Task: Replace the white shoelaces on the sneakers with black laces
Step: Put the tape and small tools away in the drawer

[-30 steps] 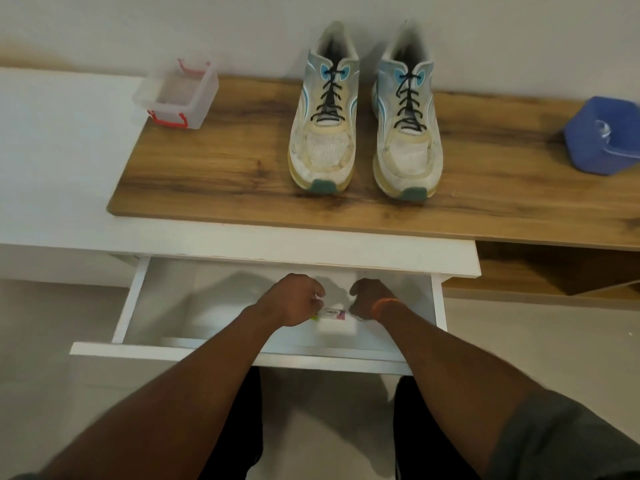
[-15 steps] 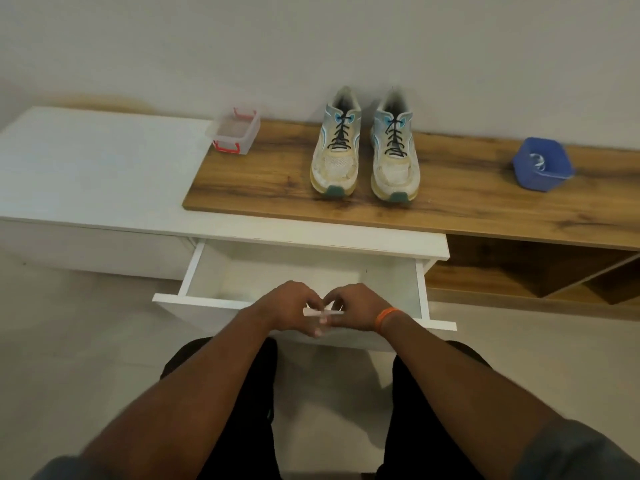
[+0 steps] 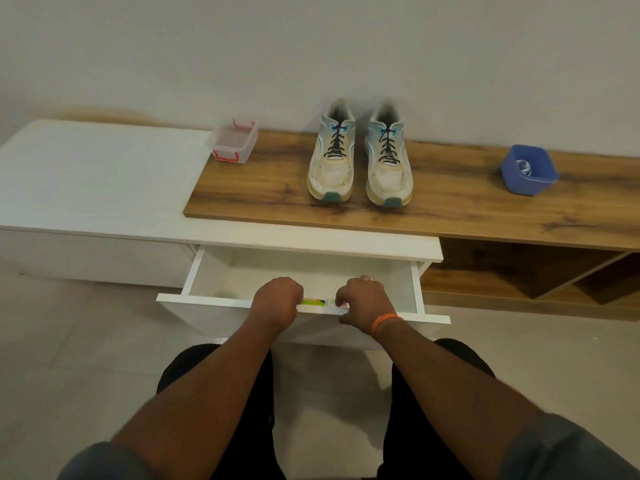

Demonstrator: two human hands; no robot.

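A small white packet [image 3: 323, 302] is gripped between both curled hands, left hand [image 3: 277, 301] and right hand [image 3: 362, 299], right over the open drawer [image 3: 414, 292].

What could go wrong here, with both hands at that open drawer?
1. Both the left hand and the right hand grip a small packet over the open drawer's front edge; closing the drawer now could pinch fingers.
2. The drawer juts out toward the person's legs, so standing up could bump it.
3. The sneakers sit near the wooden shelf's front edge; a jolt might tip them off.
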